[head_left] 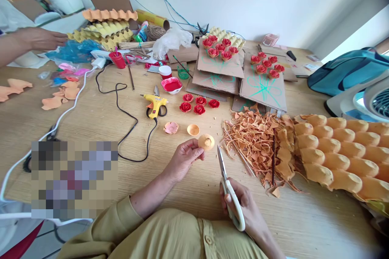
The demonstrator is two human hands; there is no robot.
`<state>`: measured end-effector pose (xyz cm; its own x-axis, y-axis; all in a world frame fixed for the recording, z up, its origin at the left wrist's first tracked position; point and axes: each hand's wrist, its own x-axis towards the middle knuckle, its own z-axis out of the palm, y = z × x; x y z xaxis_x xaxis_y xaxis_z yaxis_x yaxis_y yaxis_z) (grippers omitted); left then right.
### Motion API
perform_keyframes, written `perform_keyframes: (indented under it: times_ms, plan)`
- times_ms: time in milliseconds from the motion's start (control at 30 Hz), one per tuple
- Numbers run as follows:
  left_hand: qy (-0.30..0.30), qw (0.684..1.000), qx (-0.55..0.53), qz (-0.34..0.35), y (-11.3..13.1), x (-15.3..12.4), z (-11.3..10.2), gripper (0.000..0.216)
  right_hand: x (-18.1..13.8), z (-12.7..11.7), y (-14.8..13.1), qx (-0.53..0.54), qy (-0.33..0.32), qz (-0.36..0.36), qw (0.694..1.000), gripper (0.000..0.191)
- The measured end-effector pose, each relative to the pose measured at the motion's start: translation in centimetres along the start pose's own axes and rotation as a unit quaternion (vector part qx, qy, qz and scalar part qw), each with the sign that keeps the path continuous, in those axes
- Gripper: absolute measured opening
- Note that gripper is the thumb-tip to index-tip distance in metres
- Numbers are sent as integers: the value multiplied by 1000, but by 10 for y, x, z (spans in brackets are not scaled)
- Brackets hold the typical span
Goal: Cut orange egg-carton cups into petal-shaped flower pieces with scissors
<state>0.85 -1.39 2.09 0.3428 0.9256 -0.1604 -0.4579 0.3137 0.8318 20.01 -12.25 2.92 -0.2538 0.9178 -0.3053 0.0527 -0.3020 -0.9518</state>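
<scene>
Between the fingers of my left hand [186,158] is a small orange egg carton cup [206,142], its rounded bottom showing. My right hand [241,200] grips a pair of white-handled scissors [226,178], whose blades point up and away, just right of the cup and apart from it. Beyond my left hand lie another cut orange cup [193,130] and a pinkish petal-edged cup [171,128]. Several red paper roses [199,103] sit behind them on the wooden table [170,149].
Orange scraps [252,141] and a large orange egg tray [343,145] lie to the right. A yellow glue gun [154,104] with a black cord and a bowl of red paint [172,85] stand ahead. More roses rest on cardboard sheets [263,87]. Another person's hand [42,39] reaches in at left.
</scene>
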Motion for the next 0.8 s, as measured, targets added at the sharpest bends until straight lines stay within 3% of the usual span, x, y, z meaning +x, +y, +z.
perform_keyframes:
  times_ms: [233,533,800]
  plan:
    - [23,998,-49,-15,3,-1,4,25,-10,-6,-3,-35,-54,32,997,54]
    - [-13,996,-61,-67,-1,-6,13,27,-6,-7,-7,-109,-64,-12,992,55]
    - [-51,999,5,-9,1,-8,14,22,-5,-5,-5,-110,-60,-33,992,57]
